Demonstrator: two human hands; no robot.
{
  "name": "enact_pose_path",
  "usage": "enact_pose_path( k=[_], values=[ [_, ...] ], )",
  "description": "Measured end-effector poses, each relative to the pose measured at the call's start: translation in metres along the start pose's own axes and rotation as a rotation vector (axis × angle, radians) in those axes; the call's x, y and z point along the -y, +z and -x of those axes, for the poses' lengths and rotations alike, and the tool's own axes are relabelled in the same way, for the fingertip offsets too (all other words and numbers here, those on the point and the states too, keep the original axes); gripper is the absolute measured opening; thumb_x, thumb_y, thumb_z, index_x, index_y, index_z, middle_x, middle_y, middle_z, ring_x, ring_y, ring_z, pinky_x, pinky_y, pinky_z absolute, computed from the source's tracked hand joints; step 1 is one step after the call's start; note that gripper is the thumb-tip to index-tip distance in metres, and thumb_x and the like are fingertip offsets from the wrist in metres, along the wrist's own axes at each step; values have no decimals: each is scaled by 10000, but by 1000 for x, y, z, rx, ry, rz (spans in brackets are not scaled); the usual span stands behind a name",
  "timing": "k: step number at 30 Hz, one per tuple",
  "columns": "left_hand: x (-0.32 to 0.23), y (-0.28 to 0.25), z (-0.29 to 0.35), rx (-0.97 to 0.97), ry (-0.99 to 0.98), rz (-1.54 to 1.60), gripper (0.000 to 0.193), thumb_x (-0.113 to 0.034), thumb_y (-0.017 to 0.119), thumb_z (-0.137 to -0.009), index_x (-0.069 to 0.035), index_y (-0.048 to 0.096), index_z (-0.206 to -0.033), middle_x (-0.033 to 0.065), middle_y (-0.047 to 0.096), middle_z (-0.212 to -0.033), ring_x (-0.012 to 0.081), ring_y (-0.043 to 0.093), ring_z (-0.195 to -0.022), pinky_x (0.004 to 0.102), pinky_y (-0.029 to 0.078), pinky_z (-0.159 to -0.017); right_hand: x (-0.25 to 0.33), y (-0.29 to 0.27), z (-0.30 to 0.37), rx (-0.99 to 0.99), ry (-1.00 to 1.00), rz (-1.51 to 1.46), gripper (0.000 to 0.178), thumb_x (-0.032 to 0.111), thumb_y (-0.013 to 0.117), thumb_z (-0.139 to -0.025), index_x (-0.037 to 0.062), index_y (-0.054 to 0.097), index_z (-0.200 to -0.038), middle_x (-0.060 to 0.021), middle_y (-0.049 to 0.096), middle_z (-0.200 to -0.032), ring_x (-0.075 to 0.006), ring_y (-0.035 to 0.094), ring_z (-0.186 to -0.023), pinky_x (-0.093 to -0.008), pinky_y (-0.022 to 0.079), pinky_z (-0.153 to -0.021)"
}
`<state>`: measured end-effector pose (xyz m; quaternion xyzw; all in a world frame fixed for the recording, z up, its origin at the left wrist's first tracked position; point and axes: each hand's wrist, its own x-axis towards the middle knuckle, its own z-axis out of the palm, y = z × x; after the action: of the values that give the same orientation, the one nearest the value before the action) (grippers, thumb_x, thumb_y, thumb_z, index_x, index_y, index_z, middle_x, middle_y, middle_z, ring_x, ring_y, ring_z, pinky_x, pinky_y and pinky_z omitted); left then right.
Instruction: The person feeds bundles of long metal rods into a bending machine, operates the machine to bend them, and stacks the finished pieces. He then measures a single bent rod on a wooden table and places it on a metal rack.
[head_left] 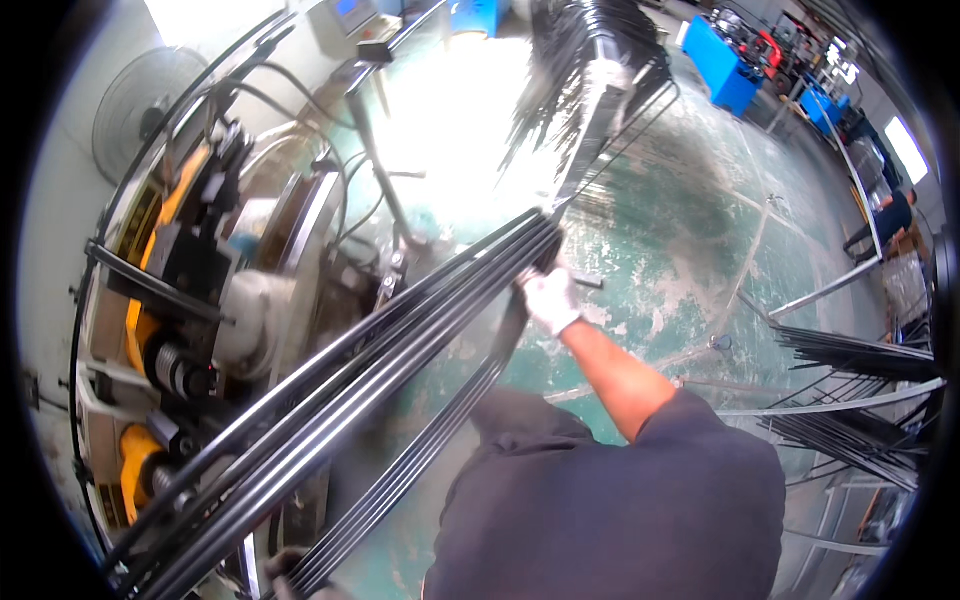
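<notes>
My right hand (550,298), in a white glove, is closed around the far end of some long thin black metal tubes (450,410). These slant down to the lower left, where my left hand (305,578) shows only in part at the picture's edge, dark and blurred. It appears closed on the near end of the same tubes. Just above and left of them lies a larger bundle of glossy black tubes (340,390), running parallel. The far ends of both groups come close together by my right hand.
A machine with yellow and black parts (185,270) stands along the left, with a fan (150,115) behind it. Ahead, a rack carries many dark tubes (600,60). More black rods (850,350) lie on supports at right. Blue machines (720,65) and a person (893,220) are farther off.
</notes>
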<state>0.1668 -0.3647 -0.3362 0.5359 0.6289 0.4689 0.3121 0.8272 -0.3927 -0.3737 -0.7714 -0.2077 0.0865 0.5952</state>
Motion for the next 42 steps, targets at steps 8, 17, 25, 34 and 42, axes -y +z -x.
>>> enact_pose_path(
  k=[8,17,25,34,42],
  values=[
    [-49,347,119,426,-928,1123,357,-112,563,-900,-15,724,-1204,155,732,-1256,311,617,-1268,487,426,-1172,-20,-206,-226,-348,-296,122,307,298,750,-985,48,709,-1159,-182,773,-925,-338,749,-829,-454,576,-750],
    [-175,619,139,763,-1206,1074,452,-252,585,-996,-5,649,-1370,211,675,-1394,392,616,-1287,577,467,-1136,52,-280,-485,-309,-296,442,298,331,712,-996,97,735,-1179,-206,771,-1002,-394,756,-936,-478,588,-822],
    [-385,789,47,1002,-309,681,400,-266,523,-1108,-16,617,-1406,162,697,-1326,290,676,-1173,432,535,-1027,-28,-252,-682,-64,-547,1209,659,211,459,-996,16,382,-1622,-205,350,-1711,-368,275,-1612,-581,78,-1329],
    [-521,958,78,1095,39,393,393,-269,647,-1078,5,609,-1357,136,725,-1189,202,695,-1008,359,570,-899,14,-244,-775,46,-612,1331,459,252,486,-1026,85,593,-1439,-181,627,-1404,-354,614,-1270,-601,446,-1088],
    [-607,1061,99,1171,556,-15,566,-106,738,-957,7,537,-1474,174,625,-1445,276,648,-1282,412,515,-1096,-14,-273,-854,40,-673,1353,567,214,489,-1037,45,464,-1577,-232,529,-1539,-425,571,-1347,-635,423,-1142]
  ],
)
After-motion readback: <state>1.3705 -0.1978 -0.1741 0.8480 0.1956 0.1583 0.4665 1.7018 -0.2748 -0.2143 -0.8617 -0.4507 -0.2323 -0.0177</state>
